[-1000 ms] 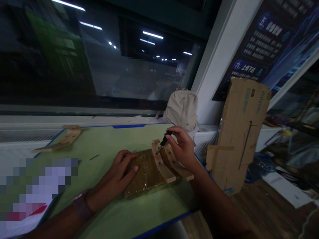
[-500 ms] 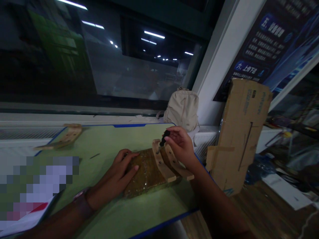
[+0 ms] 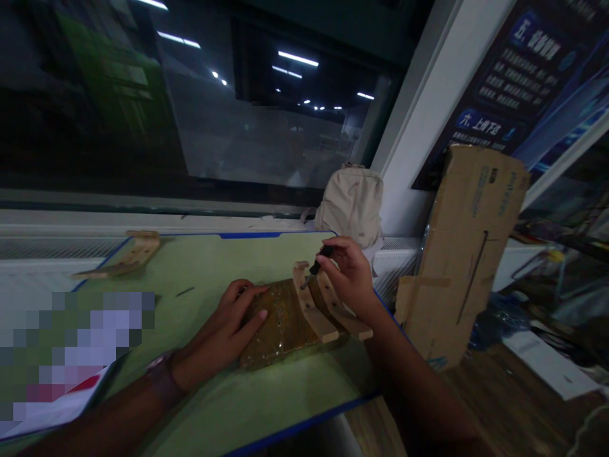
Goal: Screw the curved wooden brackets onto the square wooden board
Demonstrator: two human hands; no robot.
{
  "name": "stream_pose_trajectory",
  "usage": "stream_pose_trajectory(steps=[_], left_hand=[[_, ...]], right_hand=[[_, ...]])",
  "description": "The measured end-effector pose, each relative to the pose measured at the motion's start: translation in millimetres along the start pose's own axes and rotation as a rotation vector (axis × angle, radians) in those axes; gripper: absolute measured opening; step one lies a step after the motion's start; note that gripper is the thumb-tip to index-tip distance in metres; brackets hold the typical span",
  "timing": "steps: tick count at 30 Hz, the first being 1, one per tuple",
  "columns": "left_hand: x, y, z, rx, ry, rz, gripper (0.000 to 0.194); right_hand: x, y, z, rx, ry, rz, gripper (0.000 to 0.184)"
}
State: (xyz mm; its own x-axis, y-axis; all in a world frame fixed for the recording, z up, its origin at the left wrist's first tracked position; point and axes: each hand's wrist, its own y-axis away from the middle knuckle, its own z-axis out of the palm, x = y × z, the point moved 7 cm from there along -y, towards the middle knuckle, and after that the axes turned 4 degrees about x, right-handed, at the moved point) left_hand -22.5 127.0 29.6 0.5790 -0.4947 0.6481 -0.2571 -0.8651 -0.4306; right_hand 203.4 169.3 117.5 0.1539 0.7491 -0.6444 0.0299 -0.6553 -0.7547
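Observation:
My right hand (image 3: 349,270) is closed around the black handle of a screwdriver (image 3: 320,260). Its shaft slants down to the left, with the tip at a hole in the nearer curved wooden piece (image 3: 311,311). A second curved wooden piece (image 3: 333,301) with holes lies alongside, partly under my right hand. Both rest across the right end of a brown, tape-wrapped block (image 3: 280,324), shiny and flat on the table. Fingers apart, my left hand (image 3: 242,314) lies flat on the block's left side, holding nothing else. Whether a screw sits under the tip is too small to tell.
On the green, blue-edged table (image 3: 204,260), another curved wooden piece (image 3: 133,254) lies at the far left, and a thin dark object (image 3: 185,292) lies nearer. Behind stand a beige backpack (image 3: 352,200) and, to the right, a tall cardboard sheet (image 3: 464,254).
The screwdriver leans further over to the right, its tip still at the nearer wooden piece. My left hand stays on the block. The whole view has shifted slightly.

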Motion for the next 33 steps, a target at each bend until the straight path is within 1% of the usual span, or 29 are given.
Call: stream_pose_trajectory(steps=[2, 5, 7, 9, 11, 12, 14, 16, 19, 21, 23, 24, 26, 29, 31, 33], left_hand=[[-1.1, 0.4, 0.7, 0.003, 0.002, 0.008, 0.038], [-1.3, 1.4, 0.7, 0.008, 0.004, 0.013, 0.036], [-0.5, 2.0, 0.1, 0.007, 0.007, 0.01, 0.035], [0.2, 2.2, -0.2, 0.001, 0.007, 0.002, 0.035], [0.3, 1.9, -0.1, -0.003, 0.003, -0.001, 0.035], [0.2, 1.7, 0.2, -0.007, 0.002, 0.002, 0.036], [-0.2, 1.3, 1.4, -0.014, 0.003, 0.01, 0.036], [-0.7, 1.0, 2.0, -0.014, 0.003, 0.02, 0.036], [-1.6, 1.1, 2.2, -0.014, 0.0, 0.019, 0.037], [-1.5, 1.4, 2.2, -0.02, 0.0, 0.017, 0.037], [-0.8, 1.7, 1.3, -0.016, 0.0, 0.02, 0.036], [-0.5, 1.8, 1.0, -0.015, -0.002, 0.021, 0.036], [-0.3, 1.5, 0.5, -0.013, -0.009, 0.021, 0.036], [-0.6, 0.9, 1.1, -0.02, -0.009, 0.023, 0.036], [-1.2, 0.9, 1.2, -0.014, -0.004, 0.027, 0.036], [-2.2, 1.3, 1.2, -0.008, 0.0, 0.026, 0.037]], right_hand=[[-3.3, -2.8, -6.5, 0.037, 0.106, -0.085, 0.02], [-12.4, -4.6, -3.7, -0.047, 0.129, -0.161, 0.02], [-14.7, -3.0, 3.5, -0.133, 0.053, -0.125, 0.022], [-10.3, -0.3, 9.8, -0.18, -0.046, -0.026, 0.023], [-3.6, 1.3, 9.4, -0.138, -0.089, 0.045, 0.022], [-1.5, 1.1, 6.5, -0.092, -0.082, 0.044, 0.021], [-1.9, -0.6, -0.3, -0.019, -0.011, -0.02, 0.022], [-6.4, -2.8, -3.4, -0.016, 0.078, -0.1, 0.024], [-14.0, -3.9, 2.1, -0.129, 0.113, -0.151, 0.03], [-15.1, -1.9, 8.6, -0.215, 0.063, -0.116, 0.036], [-11.1, 0.8, 12.7, -0.252, 0.018, -0.045, 0.037], [-7.9, 1.6, 12.5, -0.241, 0.017, -0.013, 0.036], [-2.8, 1.3, 7.5, -0.171, 0.068, 0.006, 0.031], [-4.2, -2.7, -2.3, -0.076, 0.2, -0.069, 0.026], [-9.8, -5.7, -3.0, -0.092, 0.238, -0.134, 0.028], [-16.4, -7.0, 0.5, -0.146, 0.217, -0.185, 0.032]])
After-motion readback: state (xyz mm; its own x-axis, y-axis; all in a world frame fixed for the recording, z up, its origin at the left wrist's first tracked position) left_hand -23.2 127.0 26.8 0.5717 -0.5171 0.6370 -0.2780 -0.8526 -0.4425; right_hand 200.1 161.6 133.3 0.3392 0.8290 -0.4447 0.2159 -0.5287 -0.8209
